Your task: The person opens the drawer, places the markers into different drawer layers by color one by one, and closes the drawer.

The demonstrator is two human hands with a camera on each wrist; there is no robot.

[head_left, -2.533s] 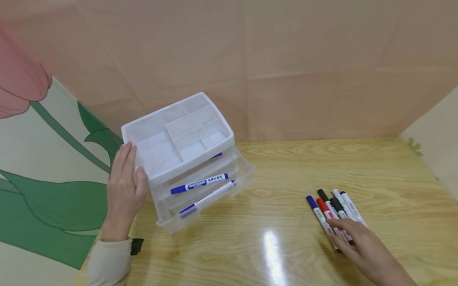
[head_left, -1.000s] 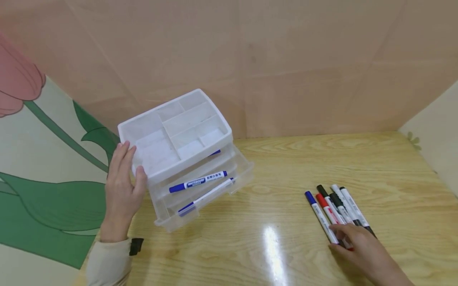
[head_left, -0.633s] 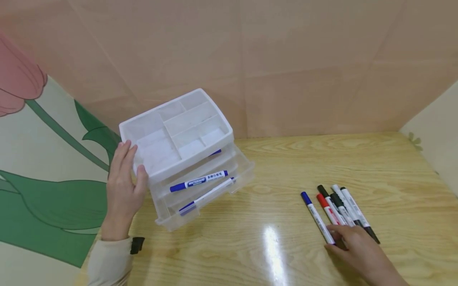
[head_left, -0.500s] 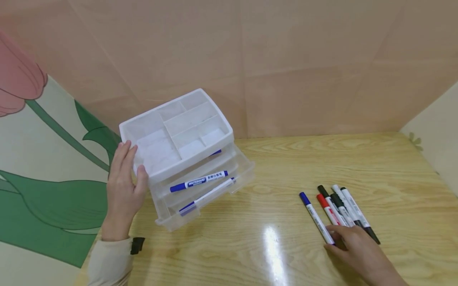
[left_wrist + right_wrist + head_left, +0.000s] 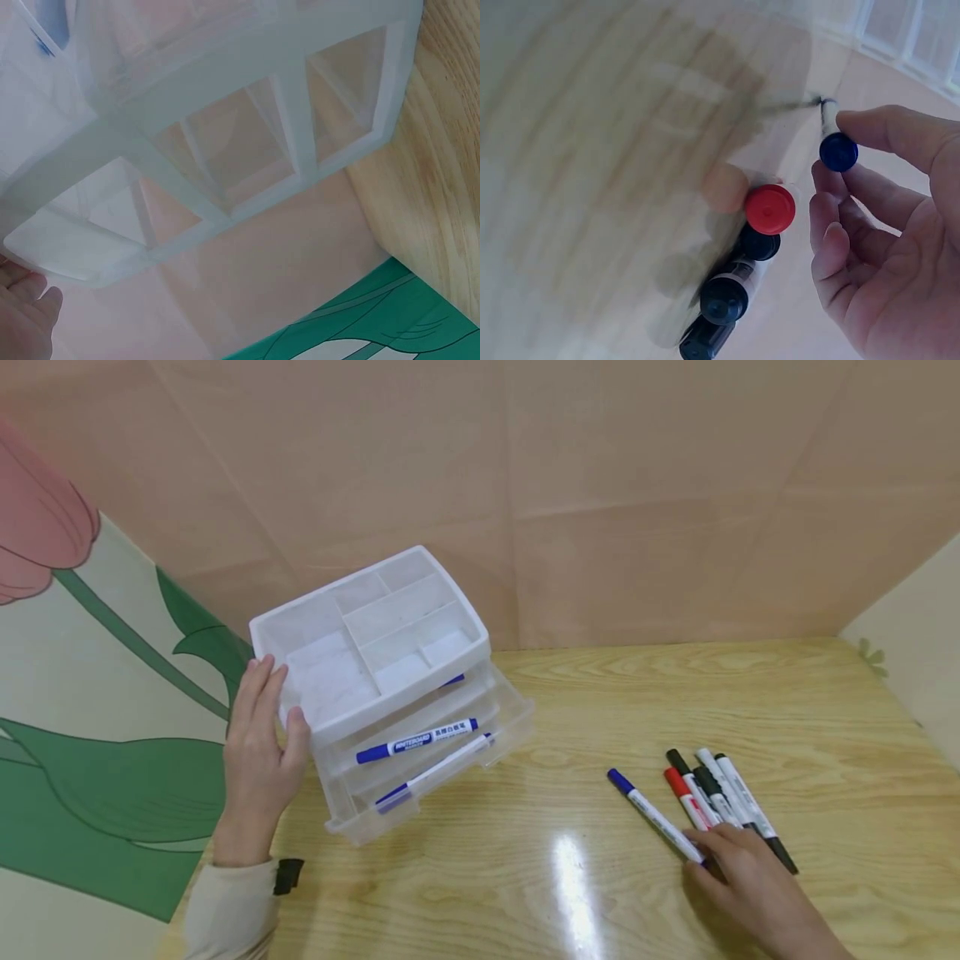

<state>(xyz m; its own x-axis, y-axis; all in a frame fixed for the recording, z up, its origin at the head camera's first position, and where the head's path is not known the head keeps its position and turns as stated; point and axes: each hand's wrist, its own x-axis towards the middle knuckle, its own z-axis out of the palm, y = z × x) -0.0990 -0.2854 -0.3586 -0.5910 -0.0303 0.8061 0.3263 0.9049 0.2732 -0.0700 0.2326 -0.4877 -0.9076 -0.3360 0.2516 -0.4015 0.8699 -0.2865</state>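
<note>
In the head view my left hand (image 5: pixel 262 752) rests on the left rim of a white plastic drawer organizer (image 5: pixel 360 718), fingers fairly straight. The left wrist view shows its fingertips touching the organizer's frame (image 5: pixel 292 127). A clear drawer (image 5: pixel 513 718) stands pulled out, holding a blue whiteboard marker (image 5: pixel 416 741) and a second blue-ended marker (image 5: pixel 442 770). At the right, my right hand (image 5: pixel 757 881) pinches the near end of a blue-capped marker (image 5: pixel 656 814) between thumb and index finger, as the blue end (image 5: pixel 838 152) in the right wrist view shows.
Close beside the right hand lie a red marker (image 5: pixel 682 789) and several black-ended markers (image 5: pixel 753 802). Another blue tip (image 5: pixel 452 680) shows under the organizer's top tray. A beige covering (image 5: pixel 637 527) hangs behind the wooden table (image 5: pixel 585 710).
The blue-capped marker has come away from the other markers, its far end swinging left. My right hand has drawn slightly nearer and now pinches it. My left hand stays on the organizer.
</note>
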